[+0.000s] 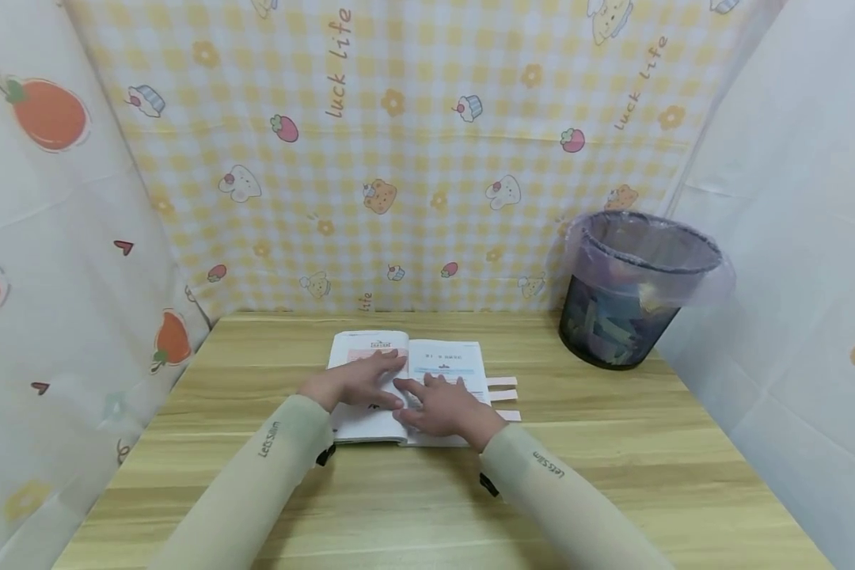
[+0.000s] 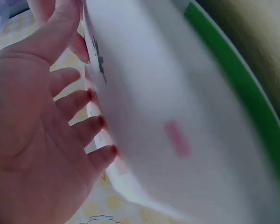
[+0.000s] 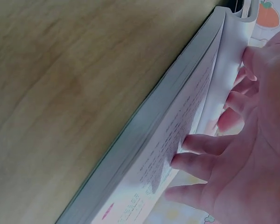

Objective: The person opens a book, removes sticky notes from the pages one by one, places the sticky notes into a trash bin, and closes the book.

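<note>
An open book (image 1: 370, 427) lies on the wooden table in the head view, its pages facing up. My left hand (image 1: 359, 380) rests with spread fingers on the left page, near the fold. On the right page lies my right hand (image 1: 442, 405), its fingers also spread, thumb close to the fold. Seen from the left wrist, the left fingertips touch the page (image 2: 144, 102), and a green edge shows beneath the sheets. In the right wrist view, the fingers (image 3: 200, 165) press on printed text. White paper tabs (image 1: 502, 394) stick out from the book's right side.
A black mesh bin (image 1: 606, 317) with a translucent purple liner stands at the table's back right and holds several colourful items. A yellow checked curtain (image 1: 427, 158) hangs behind the table (image 1: 577, 443). White printed cloth (image 1: 78, 317) hangs on both sides.
</note>
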Demonstrator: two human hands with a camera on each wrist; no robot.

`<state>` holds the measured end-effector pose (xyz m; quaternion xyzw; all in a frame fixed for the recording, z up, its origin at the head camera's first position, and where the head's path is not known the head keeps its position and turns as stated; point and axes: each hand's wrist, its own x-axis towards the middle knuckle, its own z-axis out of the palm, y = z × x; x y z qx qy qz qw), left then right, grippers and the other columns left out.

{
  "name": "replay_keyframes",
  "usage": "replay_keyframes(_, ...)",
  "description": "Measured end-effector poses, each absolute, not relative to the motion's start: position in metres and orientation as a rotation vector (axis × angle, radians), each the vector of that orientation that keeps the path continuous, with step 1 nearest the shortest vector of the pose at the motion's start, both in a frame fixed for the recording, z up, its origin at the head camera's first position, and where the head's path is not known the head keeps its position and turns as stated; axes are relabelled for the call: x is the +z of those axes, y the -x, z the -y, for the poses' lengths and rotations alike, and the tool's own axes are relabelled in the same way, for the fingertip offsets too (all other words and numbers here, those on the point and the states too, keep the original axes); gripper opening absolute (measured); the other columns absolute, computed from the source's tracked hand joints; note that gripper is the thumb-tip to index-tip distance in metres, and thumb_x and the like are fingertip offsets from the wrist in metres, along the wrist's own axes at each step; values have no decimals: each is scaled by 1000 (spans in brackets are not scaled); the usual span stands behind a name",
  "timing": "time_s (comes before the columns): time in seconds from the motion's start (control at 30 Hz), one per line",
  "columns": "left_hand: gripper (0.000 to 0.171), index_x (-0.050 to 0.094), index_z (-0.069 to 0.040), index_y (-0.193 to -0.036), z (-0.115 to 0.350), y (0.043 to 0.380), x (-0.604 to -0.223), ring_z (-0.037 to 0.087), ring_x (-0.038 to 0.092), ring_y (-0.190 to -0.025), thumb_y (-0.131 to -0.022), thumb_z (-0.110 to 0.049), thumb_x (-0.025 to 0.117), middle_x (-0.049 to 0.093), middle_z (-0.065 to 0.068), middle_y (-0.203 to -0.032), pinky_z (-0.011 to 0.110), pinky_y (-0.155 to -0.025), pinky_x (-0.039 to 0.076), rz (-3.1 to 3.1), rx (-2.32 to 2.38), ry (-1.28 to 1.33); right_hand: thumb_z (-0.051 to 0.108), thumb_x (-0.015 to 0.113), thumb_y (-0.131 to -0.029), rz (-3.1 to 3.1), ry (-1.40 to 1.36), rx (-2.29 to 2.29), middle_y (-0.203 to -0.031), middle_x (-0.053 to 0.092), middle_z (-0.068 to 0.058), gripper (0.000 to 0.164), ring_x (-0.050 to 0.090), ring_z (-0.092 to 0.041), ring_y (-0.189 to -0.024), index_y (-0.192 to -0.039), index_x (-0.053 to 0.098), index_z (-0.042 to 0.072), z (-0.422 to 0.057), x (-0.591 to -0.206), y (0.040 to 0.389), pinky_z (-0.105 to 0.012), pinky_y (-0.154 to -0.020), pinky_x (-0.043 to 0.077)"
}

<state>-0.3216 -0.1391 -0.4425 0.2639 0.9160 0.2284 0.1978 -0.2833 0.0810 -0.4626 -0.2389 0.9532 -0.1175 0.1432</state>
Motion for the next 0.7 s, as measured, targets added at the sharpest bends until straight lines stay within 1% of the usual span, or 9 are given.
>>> replay_keyframes(0.13,92,27,-14,-175,140,325,-446,44,9,-172,-103,-43,77,12,14,-185,65,-138,12,-2535,615,-698,68,45,-110,-2747,695,-331,-176,39,-21,68,34,-49,-164,-171,38,39,-82,-464,283,-77,-131,23)
replay_keyframes(0.27,91,28,-16,-175,138,326,-447,42,10,-172,-103,-45,75,13,13,-186,64,-139,12,-2534,595,-700,67,45,-111,-2743,702,-328,-176,38,-21,68,33,-48,-164,-172,37,39,-84,-465,283,-77,-131,22)
replay_keyframes(0.47,87,33,-12,-173,133,321,-450,45,14,-171,-104,-42,75,16,17,-184,63,-138,15,-2567,595,-726,66,46,-111,-2730,719,-356,-177,36,-20,68,32,-47,-165,-172,37,39,-89,-465,283,-76,-132,20)
replay_keyframes(0.7,85,37,-11,-172,130,323,-453,42,18,-171,-103,-42,76,21,18,-183,60,-139,17,-2598,569,-721,67,46,-111,-2734,738,-365,-177,36,-20,68,31,-45,-166,-172,37,37,-91,-466,283,-77,-132,19)
